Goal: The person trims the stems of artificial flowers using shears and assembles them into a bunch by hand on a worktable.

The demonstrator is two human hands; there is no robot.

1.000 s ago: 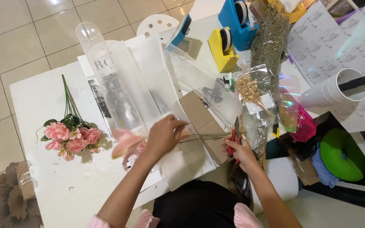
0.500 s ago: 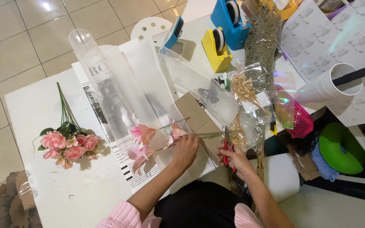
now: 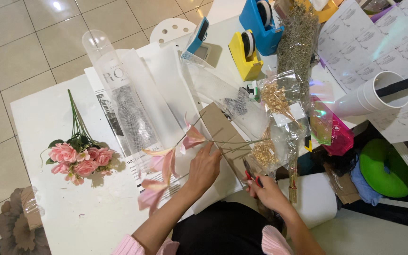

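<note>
A clear plastic tube [image 3: 119, 94] with a grey printed label lies on the white table [image 3: 48, 118] at 10 o'clock, beside 1 frosted sleeve [image 3: 161, 94]. At 2 o'clock – white label sheets [image 3: 378, 42]; centre-right, cellophane bags [image 3: 279, 101] of dried sprigs – clear, crinkled.

Beige square floor tiles [image 3: 34, 33] are showing top left, reflecting an overhead light [image 3: 58, 5]. A white table [image 3: 43, 113] is occupying the centre. A white perforated stool [image 3: 168, 30] is standing just beyond the table's far edge.
</note>
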